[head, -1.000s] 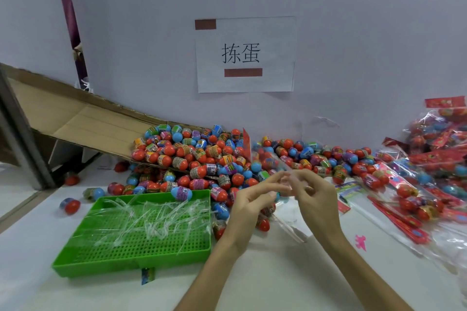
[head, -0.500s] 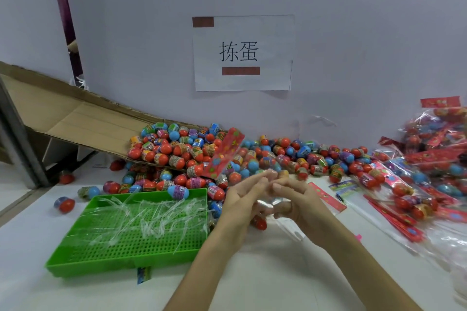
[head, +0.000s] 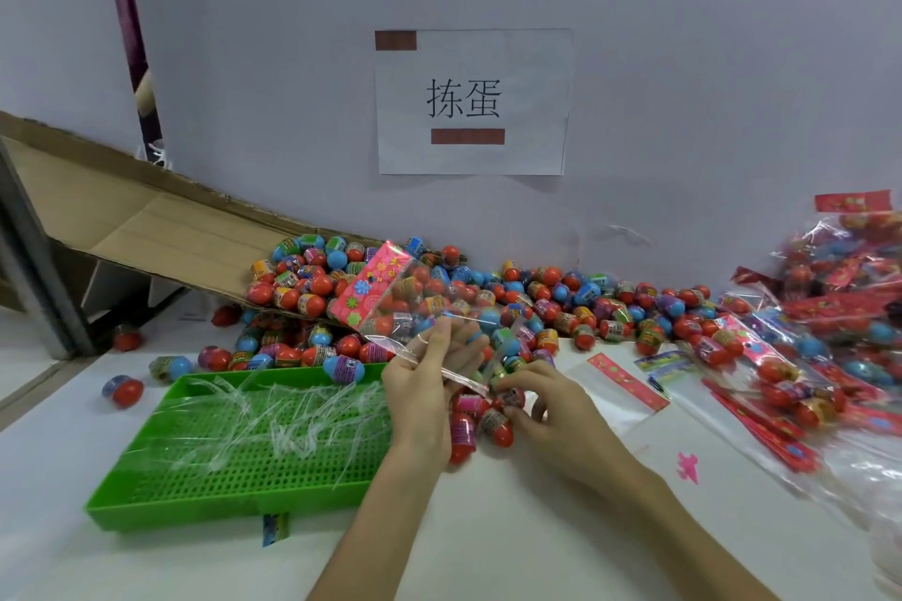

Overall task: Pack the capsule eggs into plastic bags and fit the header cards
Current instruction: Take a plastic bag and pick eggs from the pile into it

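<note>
- Cardboard chute [head: 161, 234], 10 o'clock of the view: its lower lip is buried in the capsule eggs [head: 561, 293], which are heaped along the wall. A few strays are noted on the tabletop [head: 488, 542] towards 9 o'clock.
- Green tray [head: 234, 498], just at 9 o'clock of the left grip [head: 429, 386]: clear strips are strewn inside it.
- Left grip: the plastic bag [head: 439, 307] is pinched at its open edge between the thumb and nearly straight fingers. The bag is held off the tabletop and slants towards 11 o'clock, with the pink header card [head: 371, 293] at its far end. Whether anything is inside cannot be told, since the heap shows through the film.
- Risk: the film is limp and is held on one side only. The mouth is judged likely to fall shut, so an egg could strike the edge and drop.
- Risk: the pinch looks light. The film could be pulled out of it once weight is added.
- Right grip [head: 551, 400], 4 o'clock of the left grip: the fingers are curled down over a few eggs lying on the tabletop. At least one appears to be held at the fingertips; how many cannot be told.
- Risk: if several are lifted at once, one may slip out and roll away across the tabletop. The count per bag would then be put in doubt.
- Spare bags [head: 627, 381], 2 o'clock of the right grip: laid flat. Packed bags [head: 830, 307] are piled at 3 o'clock of the view. Either could be disturbed by a wide sweep of the right forearm.
</note>
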The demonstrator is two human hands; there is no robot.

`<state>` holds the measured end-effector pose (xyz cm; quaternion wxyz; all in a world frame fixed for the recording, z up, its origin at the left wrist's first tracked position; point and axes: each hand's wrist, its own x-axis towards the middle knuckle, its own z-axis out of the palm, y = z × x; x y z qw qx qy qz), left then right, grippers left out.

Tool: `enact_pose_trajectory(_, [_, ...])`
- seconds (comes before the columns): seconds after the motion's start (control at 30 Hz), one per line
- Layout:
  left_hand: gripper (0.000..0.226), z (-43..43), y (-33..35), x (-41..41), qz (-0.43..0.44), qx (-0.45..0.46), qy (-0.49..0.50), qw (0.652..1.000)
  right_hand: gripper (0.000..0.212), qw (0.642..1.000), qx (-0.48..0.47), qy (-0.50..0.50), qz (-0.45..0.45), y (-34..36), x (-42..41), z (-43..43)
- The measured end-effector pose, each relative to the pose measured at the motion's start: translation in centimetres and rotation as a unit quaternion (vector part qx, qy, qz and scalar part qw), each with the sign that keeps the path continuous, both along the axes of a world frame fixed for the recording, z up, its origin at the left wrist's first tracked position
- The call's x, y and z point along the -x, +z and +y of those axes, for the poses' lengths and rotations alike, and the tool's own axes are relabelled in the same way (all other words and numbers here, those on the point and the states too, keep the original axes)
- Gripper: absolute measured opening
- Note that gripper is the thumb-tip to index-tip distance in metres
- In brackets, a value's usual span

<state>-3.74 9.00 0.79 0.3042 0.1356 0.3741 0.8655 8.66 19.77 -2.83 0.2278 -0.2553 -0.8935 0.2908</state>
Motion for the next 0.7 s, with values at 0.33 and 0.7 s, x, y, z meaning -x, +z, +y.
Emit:
enact_pose_trajectory(0.33, [0.038,-0.3,0.1,0.6,-0.004,-0.016,0.011,1.000,0.058,0.995,-0.046,0.019,-0.082,1.3,-0.2,-1.9])
enact_pose_trajectory(0.7, [0.030,-0.5,0.2,0.9,-0.014,0.008,0.025,1.000,0.082,0.969,-0.215,-0.046,-0.111,-0.6,2.5,-5.5])
